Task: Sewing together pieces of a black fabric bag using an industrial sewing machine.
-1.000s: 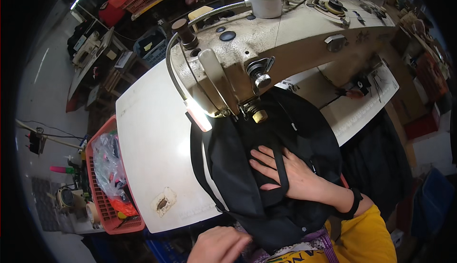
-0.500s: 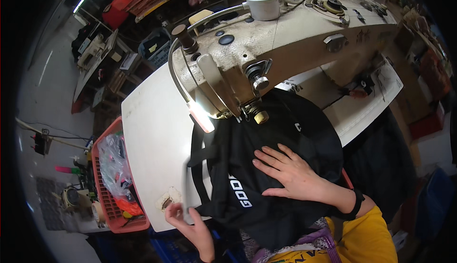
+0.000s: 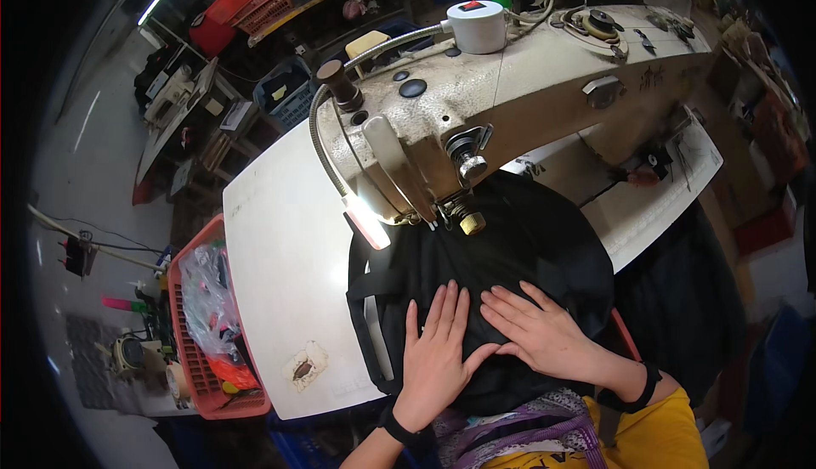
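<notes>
A black fabric bag [image 3: 544, 240] with straps lies bunched on the white sewing table [image 3: 280, 282], its far part under the head of a sewing machine [image 3: 510, 87]. Both hands press flat on the cloth in front of the needle area. My left hand [image 3: 438, 358] has its fingers stretched toward the machine, its thumb pointing right. To its right, my right hand [image 3: 544, 333] lies open, fingers angled up and left, the two thumbs close together. A strap loop [image 3: 370, 341] sticks out past my left hand over the tabletop. The white lettering on the bag is now covered.
A lit lamp [image 3: 367, 224] on a bendy metal neck shines beside the needle area. Left of the table stands a red plastic basket [image 3: 183, 333] with clear plastic bags [image 3: 208, 291] inside. Dark cloth [image 3: 680, 299] hangs at the right. Another sewing machine [image 3: 170, 91] stands at the far left.
My left hand has moved from the table's near left edge up and right onto the bag. My right hand has slid slightly nearer me. The bag's white lettering has gone out of sight.
</notes>
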Motion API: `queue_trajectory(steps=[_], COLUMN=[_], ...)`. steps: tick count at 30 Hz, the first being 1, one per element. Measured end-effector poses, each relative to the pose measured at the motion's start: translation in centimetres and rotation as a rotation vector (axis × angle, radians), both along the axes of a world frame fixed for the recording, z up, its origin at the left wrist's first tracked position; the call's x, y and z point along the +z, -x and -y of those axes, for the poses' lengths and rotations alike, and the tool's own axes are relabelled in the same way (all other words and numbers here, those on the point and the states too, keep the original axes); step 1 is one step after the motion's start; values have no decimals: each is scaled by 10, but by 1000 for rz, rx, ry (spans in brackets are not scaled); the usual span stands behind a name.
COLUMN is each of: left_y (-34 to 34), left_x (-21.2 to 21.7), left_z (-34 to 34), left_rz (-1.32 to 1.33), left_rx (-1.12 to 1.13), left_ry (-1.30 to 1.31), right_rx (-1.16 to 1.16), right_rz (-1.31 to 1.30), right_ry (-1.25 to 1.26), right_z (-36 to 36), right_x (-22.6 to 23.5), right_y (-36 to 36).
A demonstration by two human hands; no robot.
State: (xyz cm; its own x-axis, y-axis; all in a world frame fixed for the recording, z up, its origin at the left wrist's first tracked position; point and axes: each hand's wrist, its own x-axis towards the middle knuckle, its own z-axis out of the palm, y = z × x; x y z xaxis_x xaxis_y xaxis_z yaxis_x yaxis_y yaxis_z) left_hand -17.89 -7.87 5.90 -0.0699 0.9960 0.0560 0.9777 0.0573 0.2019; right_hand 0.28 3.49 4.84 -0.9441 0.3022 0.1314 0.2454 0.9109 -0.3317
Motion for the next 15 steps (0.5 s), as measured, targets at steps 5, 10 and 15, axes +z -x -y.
queue_trajectory(steps=[5,10,15], left_y=[4,14,33], left_x=[5,-2,-7], left_z=[-1,-12,-27], left_rz=[23,-7,5], left_rx=[-20,-10,-12], left_ry=[7,-25,33], right_rx=[-7,-22,-34], right_rz=[-16,-48,-27], right_ry=[22,21,-71], right_z=[-4,-16,-38], right_x=[3,2,-2], right_y=[-1,9,24])
